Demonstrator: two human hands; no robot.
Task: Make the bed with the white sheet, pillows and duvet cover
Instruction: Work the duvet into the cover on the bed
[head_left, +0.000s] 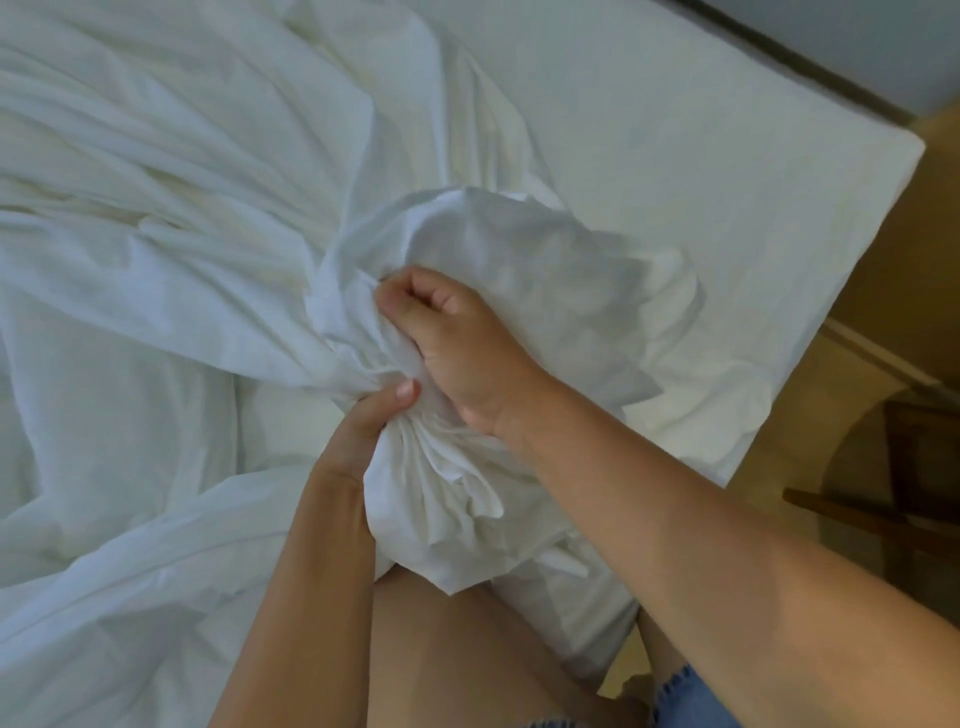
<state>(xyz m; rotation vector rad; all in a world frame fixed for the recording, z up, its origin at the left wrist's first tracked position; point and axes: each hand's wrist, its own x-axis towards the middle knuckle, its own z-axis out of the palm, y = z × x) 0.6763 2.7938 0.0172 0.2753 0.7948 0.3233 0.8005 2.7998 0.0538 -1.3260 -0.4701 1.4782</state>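
Right, nearest the camera there's a bare knee (441, 639) and a strip of blue denim hem (691, 696), pressed up against the bed's near edge. Just above the knee, the left hand (363, 431) clutches a gathered bunch of white fabric (441, 483), thumb pressed over the pleats. The right hand (457, 343) sits right beside it, touching it, fingers curled tight into the same bunch a little farther along. Beyond the hands the bunch balloons into a puffed pocket lying on the mattress (701, 171), which wears a smooth white sheet. Left of the hands, the rest of that fabric spreads in long rumpled folds across the bed. Right of the mattress corner, wooden furniture (893, 467) stands on a tan floor.
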